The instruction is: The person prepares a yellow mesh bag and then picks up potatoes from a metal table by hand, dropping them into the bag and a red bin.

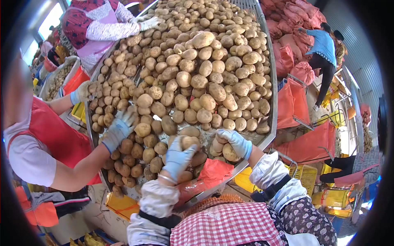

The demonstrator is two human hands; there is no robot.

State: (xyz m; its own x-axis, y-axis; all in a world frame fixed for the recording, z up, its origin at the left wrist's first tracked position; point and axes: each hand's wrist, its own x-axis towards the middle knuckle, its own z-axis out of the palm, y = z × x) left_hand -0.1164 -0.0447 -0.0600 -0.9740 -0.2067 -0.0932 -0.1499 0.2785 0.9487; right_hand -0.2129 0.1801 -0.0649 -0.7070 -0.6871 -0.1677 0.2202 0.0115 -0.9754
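Note:
My left hand (179, 159), in a light blue and white glove, is at the near edge of the potato pile, its fingers curled against a slightly blurred potato (190, 142). To its right, my right hand (237, 143) in a matching glove has its fingers bent over a small group of potatoes, with one potato (230, 152) showing below the fingers. Between the two hands lie more potatoes and a bare strip of the metal table. A crumpled red plastic sheet (216, 171) hangs over the near rim just below my hands.
The metal sorting table (267, 139) is heaped with potatoes. On the left, a co-worker in a red apron (57, 127) has both gloved hands among them; another person (111, 30) reaches in at the far left. Red sacks (293, 20), red bags and yellow crates (303, 180) stand right.

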